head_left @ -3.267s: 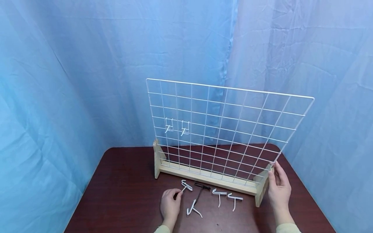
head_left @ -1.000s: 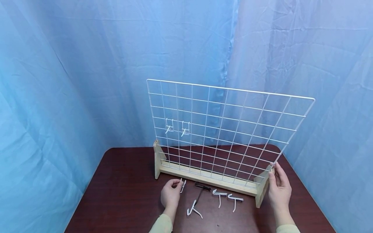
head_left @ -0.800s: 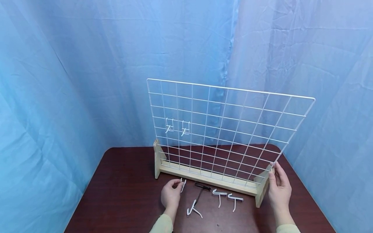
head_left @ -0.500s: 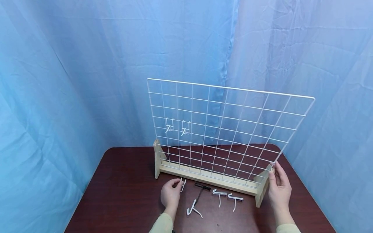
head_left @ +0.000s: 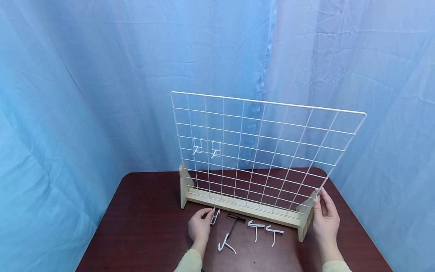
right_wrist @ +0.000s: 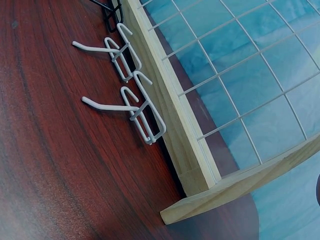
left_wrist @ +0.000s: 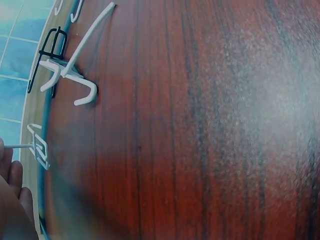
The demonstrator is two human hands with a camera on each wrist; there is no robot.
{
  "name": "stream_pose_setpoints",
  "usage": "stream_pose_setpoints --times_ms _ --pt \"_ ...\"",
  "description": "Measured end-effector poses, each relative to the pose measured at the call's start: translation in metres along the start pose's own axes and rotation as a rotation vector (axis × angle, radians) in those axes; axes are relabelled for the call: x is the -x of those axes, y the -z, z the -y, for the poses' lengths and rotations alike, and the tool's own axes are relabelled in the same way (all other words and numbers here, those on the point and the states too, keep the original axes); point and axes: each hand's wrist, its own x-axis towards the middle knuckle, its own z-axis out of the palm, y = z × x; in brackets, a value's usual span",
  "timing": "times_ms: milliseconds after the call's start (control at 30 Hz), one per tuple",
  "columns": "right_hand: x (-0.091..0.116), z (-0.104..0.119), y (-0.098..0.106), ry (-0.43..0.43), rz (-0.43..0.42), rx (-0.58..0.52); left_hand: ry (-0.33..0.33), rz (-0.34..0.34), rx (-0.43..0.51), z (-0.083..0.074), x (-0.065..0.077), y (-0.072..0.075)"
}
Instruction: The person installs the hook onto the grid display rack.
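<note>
My left hand (head_left: 199, 227) pinches a white wire hook (head_left: 215, 217) by its prong, just in front of the wooden stand (head_left: 238, 207). In the left wrist view the hook's double-wire back (left_wrist: 40, 150) points away from the fingertips. The stand bears an upright white wire grid panel (head_left: 263, 102). My right hand (head_left: 326, 219) holds the stand's right end post at the grid's lower right corner, thumb in front. Two white hooks, a left one (head_left: 196, 150) and a right one (head_left: 214, 153), hang side by side on the grid's left part.
On the dark red table (head_left: 142, 226) lie a black hook (head_left: 238, 218) and a white hook (head_left: 224, 243) near the left hand. Two more white hooks, one at left (right_wrist: 120, 52) and one at right (right_wrist: 145, 112), lie along the stand's base. Blue curtains (head_left: 136, 94) surround the table.
My left hand has raised the white hook from where it lay and moved slightly away from me. The hook's back has turned upright. My right hand stays at the post.
</note>
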Motion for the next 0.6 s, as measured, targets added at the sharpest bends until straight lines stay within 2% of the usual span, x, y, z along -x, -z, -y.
stream_pose_setpoints --times_ms 267,600 --pt "0.0 0.0 0.0 0.004 -0.002 0.015 -0.016 -0.012 0.063 -0.006 -0.002 -0.001" --pt "0.0 0.0 0.0 -0.012 -0.012 0.036 -0.041 -0.035 0.154 -0.024 -0.002 -0.001"
